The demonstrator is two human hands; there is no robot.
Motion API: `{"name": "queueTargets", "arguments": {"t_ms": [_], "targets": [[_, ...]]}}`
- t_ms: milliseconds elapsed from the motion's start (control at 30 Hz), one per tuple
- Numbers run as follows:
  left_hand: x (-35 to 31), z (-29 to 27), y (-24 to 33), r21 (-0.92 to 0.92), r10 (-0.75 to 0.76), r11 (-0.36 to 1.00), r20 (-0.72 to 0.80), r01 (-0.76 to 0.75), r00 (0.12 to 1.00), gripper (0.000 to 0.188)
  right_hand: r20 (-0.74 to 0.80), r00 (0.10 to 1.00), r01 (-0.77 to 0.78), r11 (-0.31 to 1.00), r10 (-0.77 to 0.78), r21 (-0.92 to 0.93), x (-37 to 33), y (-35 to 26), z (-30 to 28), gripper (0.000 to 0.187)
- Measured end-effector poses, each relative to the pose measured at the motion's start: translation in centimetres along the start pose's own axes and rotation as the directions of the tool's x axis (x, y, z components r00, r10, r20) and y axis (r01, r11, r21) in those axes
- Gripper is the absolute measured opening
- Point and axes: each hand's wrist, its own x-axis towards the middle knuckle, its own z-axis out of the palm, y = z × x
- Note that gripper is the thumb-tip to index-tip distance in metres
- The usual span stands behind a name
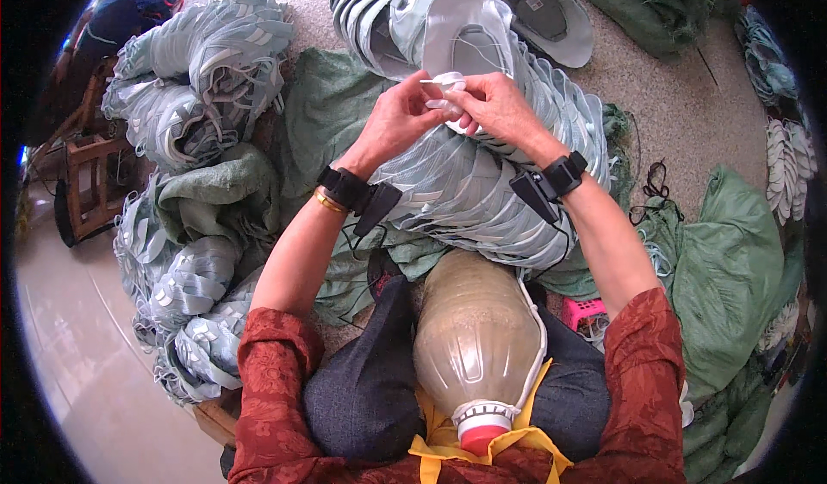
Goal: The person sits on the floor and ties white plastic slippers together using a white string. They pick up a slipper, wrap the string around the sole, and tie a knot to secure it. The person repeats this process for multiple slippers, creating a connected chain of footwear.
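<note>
1. Small white piece, one: held up over the stacked uppers, between the two hands; exact form too small to tell. Visible long axis runs roughly side to side, from one hand's fingertips to the other's.
2. Left hand, bare: thumb and fingers pinching the piece from its left. 
3. Right hand, bare: fingertips closed together on the piece from its right. Neither hand is clearly nearer; both touch it.
4. Open shoe upper, pale grey: just beyond the hands, at the stack's far edge.
5. Stacked uppers, pale blue-grey: a thick curved row beneath the hands, green cloth by its left edge.
6. Large clear bottle, brownish contents, red-and-white cap: between the thighs, cap toward the body.
7. Pink basket: right of the bottle, partly hidden.
8. Bundled uppers: toward the floor's left edge, beside a wooden frame.
9. Green sack: toward the floor's right edge.
</note>
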Motion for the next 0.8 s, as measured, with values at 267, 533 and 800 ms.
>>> {"name": "queueTargets", "arguments": {"t_ms": [267,533,800], "targets": [[-0.7,1.2,2.3,0.563,0.392,0.748,0.053,-0.352,0.918,0.030,-0.078,0.992,-0.114,0.979,0.102,-0.168,0.1,-0.8,0.1,0.026],[-0.4,0.9,1.5,0.489,0.042,0.872,-0.023,-0.026,0.999,0.010,-0.239,0.969,0.054,0.997,-0.066,-0.058,-0.9,0.0,0.4,0.015],[-0.7,-0.1,1.1,-0.031,-0.271,0.961,0.107,0.275,0.957,0.014,-0.199,0.978,0.078,0.995,-0.065,0.056,-4.1,1.1,3.1,0.016]]}}
